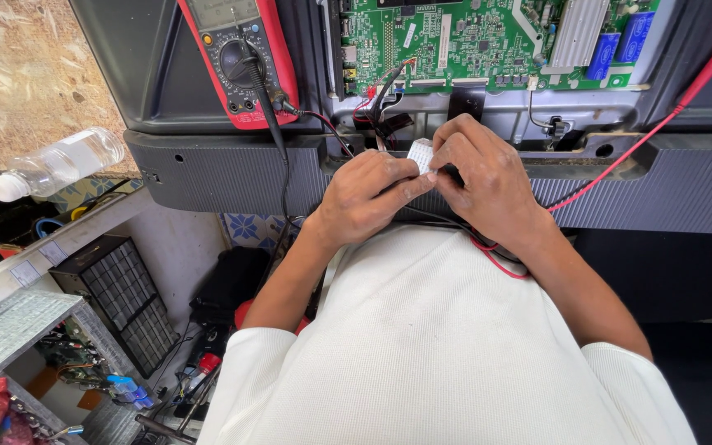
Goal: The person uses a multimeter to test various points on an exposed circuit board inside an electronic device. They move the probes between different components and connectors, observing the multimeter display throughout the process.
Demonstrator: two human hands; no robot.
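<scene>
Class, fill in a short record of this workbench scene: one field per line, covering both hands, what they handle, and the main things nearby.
Left hand: pinching a white flat ribbon cable
Right hand: gripping the same cable from the other side
Behind the hands: green circuit board in an opened dark casing
Meter: red multimeter lying on the casing
Leads: red wire, black wire
Far left: clear plastic bottle

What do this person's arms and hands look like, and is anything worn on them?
Both hands are bare: the left hand and right hand show no gloves, rings or watch. The forearms are uncovered too. A cream-white knit top has short sleeves ending near the elbows, with a finely ribbed texture and no visible markings.
</scene>
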